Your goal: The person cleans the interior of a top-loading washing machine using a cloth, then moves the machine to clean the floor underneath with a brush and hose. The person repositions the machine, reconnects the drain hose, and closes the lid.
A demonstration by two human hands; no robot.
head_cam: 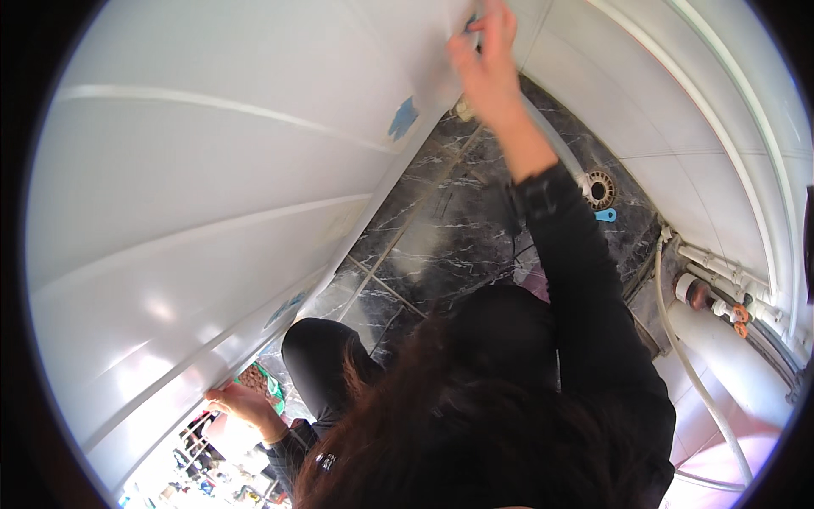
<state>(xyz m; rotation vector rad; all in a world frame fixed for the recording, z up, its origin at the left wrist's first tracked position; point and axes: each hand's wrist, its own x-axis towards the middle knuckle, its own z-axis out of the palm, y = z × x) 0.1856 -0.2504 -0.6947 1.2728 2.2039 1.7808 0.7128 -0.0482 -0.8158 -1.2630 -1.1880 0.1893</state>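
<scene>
A large white appliance panel [210, 159] with pressed ridges fills the left side of the view. Blue patches, one a torn-looking blue patch [403, 119], mark it near its edge. My right hand [486, 63] is stretched out to the far end of this edge, blurred, with fingers bent. Whether it grips anything is not clear; a small dark blue spot shows by its fingers. At the near end of the same edge, my left hand [245, 407] has its fingers curled on the panel's rim.
Dark marble-patterned tiles [445, 210] cover the floor. A grey hose [553, 130] leads towards a round floor drain [599, 189], beside a light-blue handle [606, 215]. White pipes with orange valve handles [740, 313] run along the right wall. A brown-filled green bag [275, 388] lies near my left hand.
</scene>
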